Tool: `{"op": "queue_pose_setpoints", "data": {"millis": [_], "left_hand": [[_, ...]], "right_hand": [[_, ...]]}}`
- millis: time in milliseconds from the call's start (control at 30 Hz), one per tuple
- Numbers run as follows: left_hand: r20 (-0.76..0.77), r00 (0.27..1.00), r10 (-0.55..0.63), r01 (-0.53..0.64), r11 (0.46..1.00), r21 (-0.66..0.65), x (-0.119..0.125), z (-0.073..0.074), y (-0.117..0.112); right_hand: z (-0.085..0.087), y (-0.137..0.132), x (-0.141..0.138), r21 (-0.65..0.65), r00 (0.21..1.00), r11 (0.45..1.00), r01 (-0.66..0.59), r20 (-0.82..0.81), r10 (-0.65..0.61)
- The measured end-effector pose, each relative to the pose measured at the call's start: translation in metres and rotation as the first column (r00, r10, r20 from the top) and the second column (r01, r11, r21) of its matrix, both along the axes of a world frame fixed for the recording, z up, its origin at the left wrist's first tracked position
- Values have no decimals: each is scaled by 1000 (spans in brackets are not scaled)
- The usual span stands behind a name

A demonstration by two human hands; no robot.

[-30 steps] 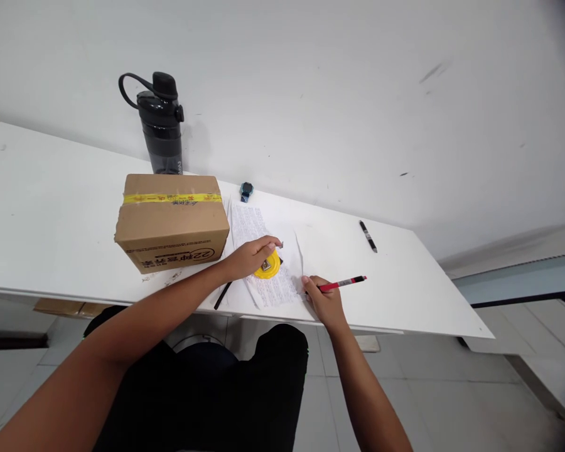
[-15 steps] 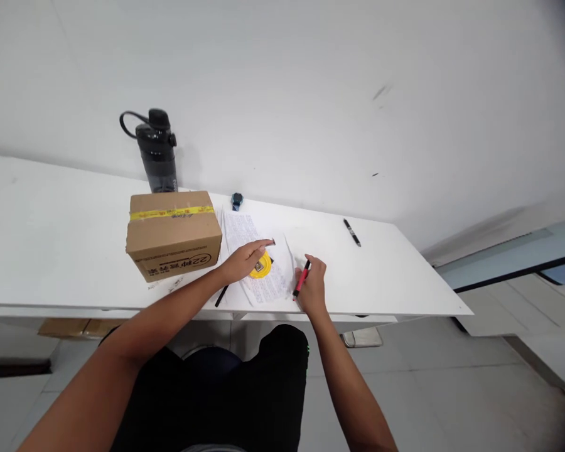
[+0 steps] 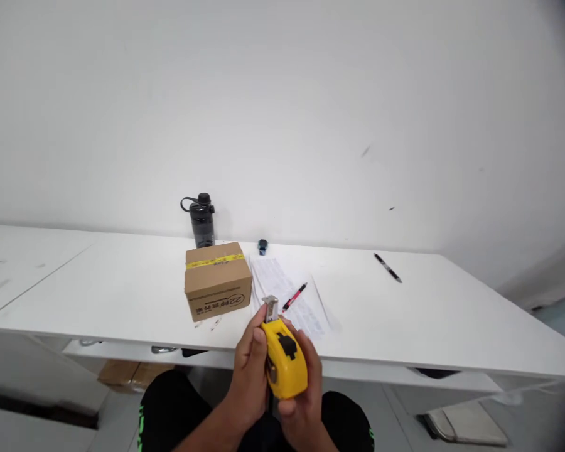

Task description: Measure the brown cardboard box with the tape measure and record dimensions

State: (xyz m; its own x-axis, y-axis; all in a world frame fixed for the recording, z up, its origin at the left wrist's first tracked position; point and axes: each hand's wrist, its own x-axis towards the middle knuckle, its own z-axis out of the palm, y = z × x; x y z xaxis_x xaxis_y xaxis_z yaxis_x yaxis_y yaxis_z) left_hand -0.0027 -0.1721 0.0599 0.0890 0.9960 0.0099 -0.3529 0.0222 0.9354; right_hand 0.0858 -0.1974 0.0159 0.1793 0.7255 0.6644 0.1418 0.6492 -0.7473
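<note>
here, rounded yellow tape measure (image 3: 294, 378)

Tape measure (image 3: 286, 370) before papers (image 3: 307, 317), pen (image 3: 294, 297) on papers, box (image 3: 219, 279) at left, bottle (image 3: 202, 223) apparently behind box.

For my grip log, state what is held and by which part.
The yellow tape measure, by its case: left fingers on its left side, right fingers on its right.

I read "22种营养素" on near face of box (image 3: 218, 301), at left, printed upside down, "22" ringed at right end. Yellow tape (image 3: 215, 261) across box top carries print too small for me. Nearer, marks on tape measure (image 3: 295, 375) too blurred; so is writing on paper (image 3: 307, 319) right of box.
</note>
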Motion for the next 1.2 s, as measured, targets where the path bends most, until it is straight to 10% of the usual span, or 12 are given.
{"op": "queue_pose_setpoints", "data": {"millis": [300, 433, 633, 800, 933, 1200], "left_hand": [[11, 976, 217, -217, 976, 30, -60, 22, -24], [198, 966, 164, -140, 982, -130, -84, 34, -35], [245, 957, 156, -104, 972, -213, -125, 39, -25], [99, 955, 281, -266, 953, -144, -175, 57, 29], [-131, 956, 263, -274, 959, -77, -194, 72, 78], [-655, 751, 79, -131, 991, -30, -181, 63, 121]], "right_hand": [[-6, -2, -56, -20, 968, 988, -152, 198, 153], [31, 15, -47, 130, 837, 935, -329, 498, 226], [100, 39, -2, -112, 513, 819, -563, 730, 452], [110, 121, 60, -320, 744, 791, -522, 282, 606], [97, 198, 93, -357, 868, 792, -496, -179, 463], [70, 235, 46, -306, 942, 907, -289, -260, 213]]}}
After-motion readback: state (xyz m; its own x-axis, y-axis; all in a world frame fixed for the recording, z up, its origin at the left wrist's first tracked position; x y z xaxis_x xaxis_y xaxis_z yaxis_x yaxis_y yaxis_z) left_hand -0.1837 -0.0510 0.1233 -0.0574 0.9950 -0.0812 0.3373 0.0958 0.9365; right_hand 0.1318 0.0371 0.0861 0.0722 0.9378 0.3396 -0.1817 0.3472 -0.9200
